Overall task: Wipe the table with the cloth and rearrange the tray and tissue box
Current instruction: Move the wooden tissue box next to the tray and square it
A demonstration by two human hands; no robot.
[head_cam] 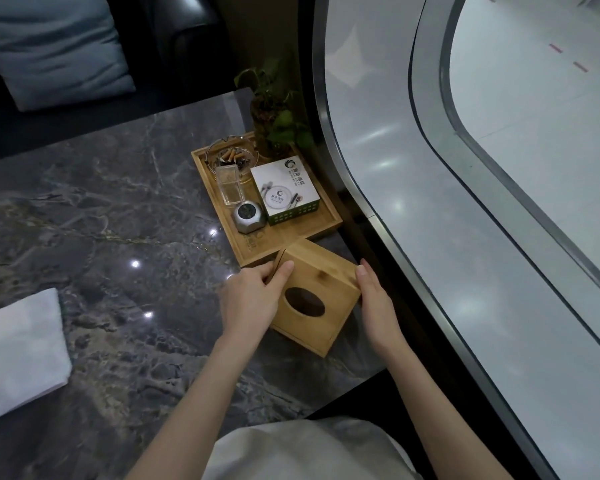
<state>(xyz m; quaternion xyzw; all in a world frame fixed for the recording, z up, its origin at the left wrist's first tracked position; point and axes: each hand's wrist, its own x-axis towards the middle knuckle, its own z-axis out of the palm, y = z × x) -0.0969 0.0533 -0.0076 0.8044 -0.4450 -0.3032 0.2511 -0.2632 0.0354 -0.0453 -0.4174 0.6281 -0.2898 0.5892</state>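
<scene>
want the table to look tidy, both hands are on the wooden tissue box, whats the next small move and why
Probably turn the tissue box so its edges run parallel to the tray. The left hand and right hand grip its two sides, and it sits askew, one corner meeting the tray's near edge. The cloth lies set aside on the table, so the box seems the current job.

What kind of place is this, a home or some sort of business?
Probably a lounge or café seating area, not a home: a dark marble table beside a cushioned sofa, a bamboo tray holding a glass ashtray with cigarette butts and a white branded box.
</scene>
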